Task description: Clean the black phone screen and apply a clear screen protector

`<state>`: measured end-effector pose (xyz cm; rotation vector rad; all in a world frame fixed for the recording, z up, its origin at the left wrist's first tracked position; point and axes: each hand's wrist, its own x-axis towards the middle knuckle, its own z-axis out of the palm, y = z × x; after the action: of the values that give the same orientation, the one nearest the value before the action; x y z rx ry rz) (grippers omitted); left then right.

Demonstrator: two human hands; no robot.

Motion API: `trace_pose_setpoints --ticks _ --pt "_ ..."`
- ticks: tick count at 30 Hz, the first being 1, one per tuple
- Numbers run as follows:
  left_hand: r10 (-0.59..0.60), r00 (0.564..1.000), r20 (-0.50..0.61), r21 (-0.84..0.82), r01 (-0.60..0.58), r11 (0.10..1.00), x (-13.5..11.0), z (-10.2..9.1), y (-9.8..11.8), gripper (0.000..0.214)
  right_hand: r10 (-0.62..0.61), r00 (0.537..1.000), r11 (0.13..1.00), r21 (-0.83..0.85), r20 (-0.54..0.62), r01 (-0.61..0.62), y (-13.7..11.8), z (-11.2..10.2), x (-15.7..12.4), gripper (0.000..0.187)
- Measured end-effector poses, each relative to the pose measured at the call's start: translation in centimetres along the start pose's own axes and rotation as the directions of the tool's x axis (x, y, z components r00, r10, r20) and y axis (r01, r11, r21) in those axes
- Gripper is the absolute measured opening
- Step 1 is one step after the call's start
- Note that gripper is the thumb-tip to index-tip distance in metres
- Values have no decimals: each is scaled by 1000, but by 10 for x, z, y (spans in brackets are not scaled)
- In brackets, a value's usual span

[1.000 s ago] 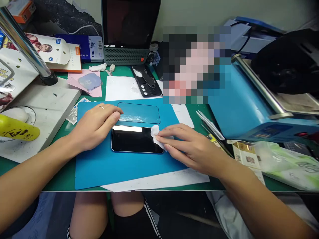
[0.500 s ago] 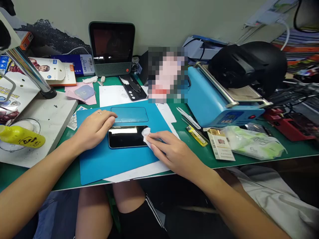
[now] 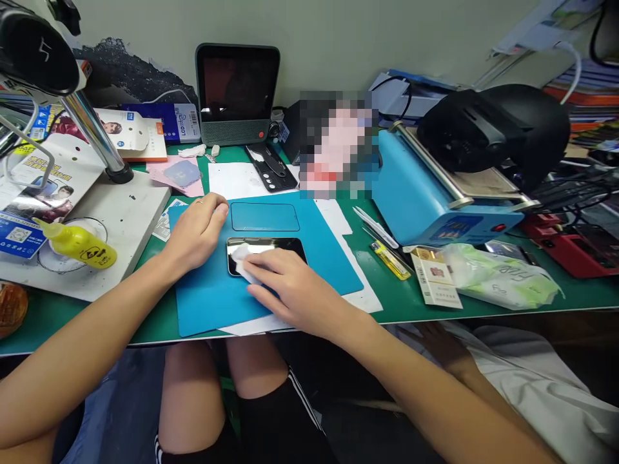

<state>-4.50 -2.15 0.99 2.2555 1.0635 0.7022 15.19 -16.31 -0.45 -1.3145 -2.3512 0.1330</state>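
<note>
A phone (image 3: pixel 290 243) lies screen up on the blue mat (image 3: pixel 207 309), its black glass partly under my right hand. Pinched in my right hand (image 3: pixel 285 277) is a white wipe (image 3: pixel 240 258), pressed on the left part of the screen. My left hand (image 3: pixel 198 229) rests at the mat's left side, fingers curled together, just left of the phone and apart from it; nothing shows in it. Behind the phone lies a clear screen glass with a black border (image 3: pixel 265 217).
A blue machine (image 3: pixel 411 193) with a black device on top stands right. Near it lie tweezers (image 3: pixel 374 225), a cigarette box (image 3: pixel 436 277) and a plastic packet (image 3: pixel 507 277). A yellow bottle (image 3: pixel 82 245) lies left on a white stand. Another person's hand (image 3: pixel 442 348) shows below the table's right edge.
My right hand has moved the wipe from the phone's right end to its left part. My left hand has drawn back from the phone, its fingers more curled. The view has shifted slightly.
</note>
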Motion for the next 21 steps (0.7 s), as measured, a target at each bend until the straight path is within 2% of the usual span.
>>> trace_pose_setpoints --ticks 2,4,7,11,14,18,21 --pt "-3 1000 8 -3 3 1000 0 1 0 33 65 997 997 -30 -47 -66 7 -4 -17 35" --pt "-6 1000 19 -1 6 1000 0 2 -1 33 101 993 994 -36 -55 -103 17 -7 -20 35" --pt "-9 999 32 3 9 1000 0 2 -2 32 94 996 995 -14 -8 -94 23 -5 -1 39" --pt "-11 999 30 5 11 1000 0 0 -1 32 48 998 998 25 47 -49 8 2 20 50" --pt "-14 999 33 7 14 1000 -1 0 -1 31 46 997 999 25 58 -47 -1 2 1 49" --pt "-20 999 43 10 20 1000 -1 0 -2 32 140 990 989 -50 -18 -140 14 -7 -34 44" --pt "-18 999 46 13 18 1000 0 0 -2 32 170 984 983 -60 -49 -173 28 -8 -30 45"
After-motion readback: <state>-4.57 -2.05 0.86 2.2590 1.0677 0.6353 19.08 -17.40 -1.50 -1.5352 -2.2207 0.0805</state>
